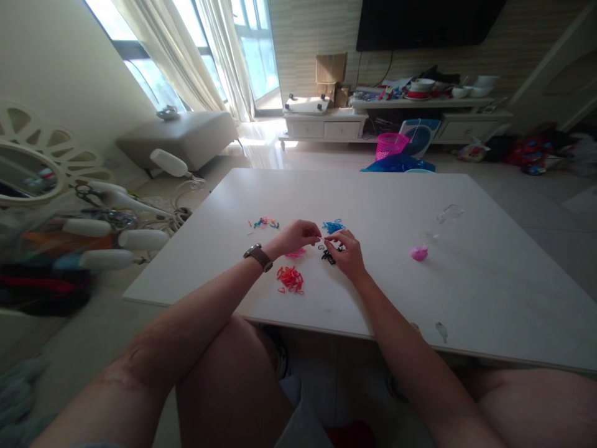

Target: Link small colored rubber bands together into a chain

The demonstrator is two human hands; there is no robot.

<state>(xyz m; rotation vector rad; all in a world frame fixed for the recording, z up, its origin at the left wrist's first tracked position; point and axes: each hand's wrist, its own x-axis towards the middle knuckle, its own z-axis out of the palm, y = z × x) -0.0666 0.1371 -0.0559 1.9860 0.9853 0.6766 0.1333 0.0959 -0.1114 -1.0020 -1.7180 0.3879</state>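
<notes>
Over the middle of the white table, my left hand and my right hand meet with fingertips pinched together. Something tiny and pale seems to be between them, too small to name. Beneath my right hand lies a pile of black loops, partly covered by it. Blue loops, which look like small rubber bands, lie just beyond the hands. Pink loops show in part under my left wrist. Nearer to me is a pile of red loops.
Mixed coloured pieces lie at the left. On the right are a pink object, a clear plastic piece and a small clear item by the front edge. A white lamp stands beyond the table's left edge.
</notes>
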